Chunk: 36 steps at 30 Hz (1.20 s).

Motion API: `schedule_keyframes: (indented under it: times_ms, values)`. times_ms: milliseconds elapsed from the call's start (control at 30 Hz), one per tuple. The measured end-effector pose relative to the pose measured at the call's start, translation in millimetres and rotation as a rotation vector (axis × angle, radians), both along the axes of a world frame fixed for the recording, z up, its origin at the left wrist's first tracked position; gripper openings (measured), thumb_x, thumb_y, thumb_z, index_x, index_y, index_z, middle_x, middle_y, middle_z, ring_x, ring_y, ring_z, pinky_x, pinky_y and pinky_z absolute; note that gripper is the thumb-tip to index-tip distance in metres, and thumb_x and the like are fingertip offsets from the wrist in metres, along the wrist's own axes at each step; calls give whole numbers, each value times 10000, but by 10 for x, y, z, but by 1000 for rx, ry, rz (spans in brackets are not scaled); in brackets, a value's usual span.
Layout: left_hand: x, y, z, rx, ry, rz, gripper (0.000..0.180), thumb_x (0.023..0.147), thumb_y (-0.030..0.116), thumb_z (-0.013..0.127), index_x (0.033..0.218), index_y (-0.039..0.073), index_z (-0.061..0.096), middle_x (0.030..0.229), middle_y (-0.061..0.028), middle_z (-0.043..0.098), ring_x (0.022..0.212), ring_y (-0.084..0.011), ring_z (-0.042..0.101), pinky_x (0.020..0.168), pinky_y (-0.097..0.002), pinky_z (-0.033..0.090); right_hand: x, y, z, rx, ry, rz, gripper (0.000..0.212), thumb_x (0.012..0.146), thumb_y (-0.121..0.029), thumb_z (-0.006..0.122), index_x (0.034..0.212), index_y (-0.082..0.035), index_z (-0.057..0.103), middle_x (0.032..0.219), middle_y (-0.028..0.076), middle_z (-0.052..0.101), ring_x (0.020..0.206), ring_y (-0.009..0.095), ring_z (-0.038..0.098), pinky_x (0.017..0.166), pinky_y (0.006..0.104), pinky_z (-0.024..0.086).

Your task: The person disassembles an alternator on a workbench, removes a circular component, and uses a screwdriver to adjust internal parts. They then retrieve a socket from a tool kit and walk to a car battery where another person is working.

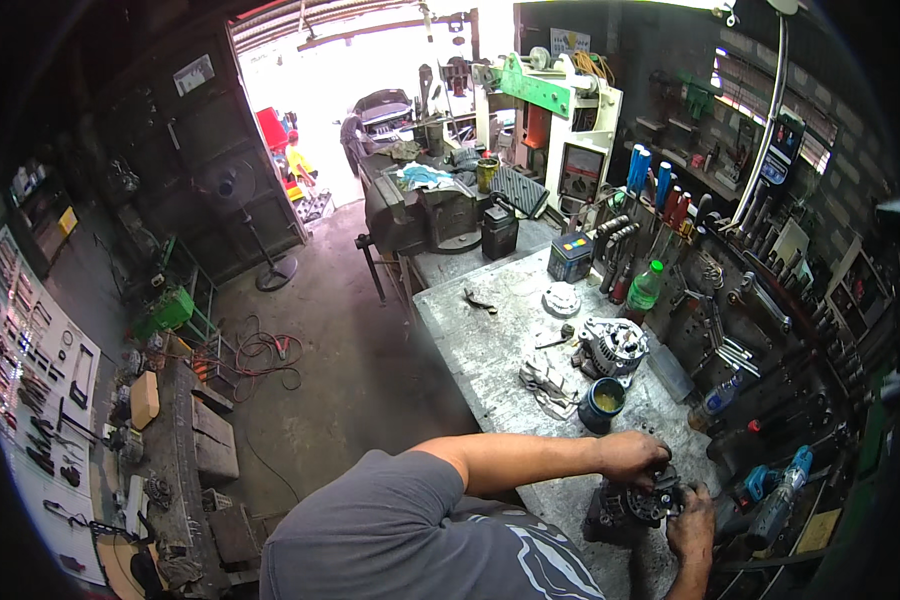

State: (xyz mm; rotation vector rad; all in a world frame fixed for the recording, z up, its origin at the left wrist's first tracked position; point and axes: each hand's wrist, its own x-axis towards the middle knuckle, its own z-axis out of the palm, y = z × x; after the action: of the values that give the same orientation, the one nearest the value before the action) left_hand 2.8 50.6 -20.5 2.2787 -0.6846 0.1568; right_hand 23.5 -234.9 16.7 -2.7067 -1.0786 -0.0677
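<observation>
A dark, greasy alternator (618,510) stands on the metal workbench (490,370) close in front of me. My left hand (634,456) reaches across from the left, its fingers curled down at the alternator's top; any small part in them is hidden. On the right side, my right hand (692,525) is closed against the alternator's edge, thumb and fingers gripping it. Just beyond my left hand is a dark cup (602,402) of yellowish liquid. A silver alternator (612,345) sits farther back, with a crumpled light rag (548,386) to its left.
A round pale part (562,299), a battery (572,257) and a green-capped bottle (645,287) stand farther along the bench. A large vise (440,210) is at the far end. Tools hang along the right wall; a blue power tool (782,495) lies right of my right hand.
</observation>
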Motion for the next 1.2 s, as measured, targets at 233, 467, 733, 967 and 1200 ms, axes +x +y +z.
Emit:
schedule_keyframes:
  times_ms: [233,467,733,967,1200]
  values:
    - [-141,-63,-37,-60,-36,66,480,821,307,860,1184,33,708,1288,-189,701,1101,-437,718,929,-526,590,-23,101,140,6,45,-18,498,714,-3,829,1207,-25,766,1252,186,696,1152,427,693,1000,501,563]
    - [-208,-67,-48,-18,96,143,443,858,270,836,1226,52,724,1438,-169,664,1146,-432,715,929,-530,600,-16,106,201,69,151,-18,410,736,-23,847,1136,-14,755,1228,204,690,1146,428,680,999,491,560]
    - [-268,-152,-128,-123,-81,146,411,873,295,830,1152,26,696,1338,-191,675,1072,-441,727,899,-538,604,-23,56,60,125,97,-48,441,684,2,839,1112,-2,737,1117,216,680,1126,450,668,1001,515,539]
    - [-24,-10,136,200,-31,39,440,818,336,872,1061,31,667,1126,-156,673,989,-428,728,840,-535,606,98,13,-75,47,8,29,533,710,-38,837,1217,1,676,1159,260,656,1108,481,658,961,561,540]
    - [-173,6,-21,-36,-131,56,437,850,306,848,1196,57,748,1314,-160,705,1050,-423,743,891,-523,614,-31,124,147,-15,136,-73,490,746,-6,785,1228,-2,699,1194,245,666,1140,485,660,1059,554,514]
